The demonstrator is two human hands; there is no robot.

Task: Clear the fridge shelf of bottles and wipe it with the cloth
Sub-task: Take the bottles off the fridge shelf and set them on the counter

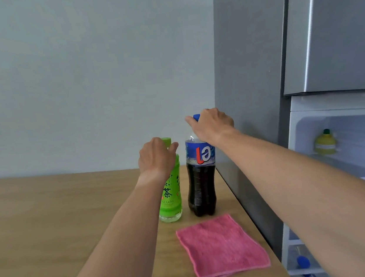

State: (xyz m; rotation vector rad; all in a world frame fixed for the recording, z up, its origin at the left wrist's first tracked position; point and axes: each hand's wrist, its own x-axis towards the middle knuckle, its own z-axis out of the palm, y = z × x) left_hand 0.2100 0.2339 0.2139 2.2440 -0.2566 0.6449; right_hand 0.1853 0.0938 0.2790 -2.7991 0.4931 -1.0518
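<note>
**Bottles stand on bench beside open fridge**

Green tea bottle (pixel 169 192) and dark cola bottle (pixel 200 177) stand upright on the wooden bench (pixel 48 210), left hand (pixel 156 158) and right hand (pixel 211 124) each closed around a neck. Folded pink cloth (pixel 221 247) lies just in front.

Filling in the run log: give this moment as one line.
left hand on green tea bottle | right hand on cola bottle | both on counter | pink cloth untouched

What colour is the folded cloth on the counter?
Pink; the cloth shows best in the head view.
</note>
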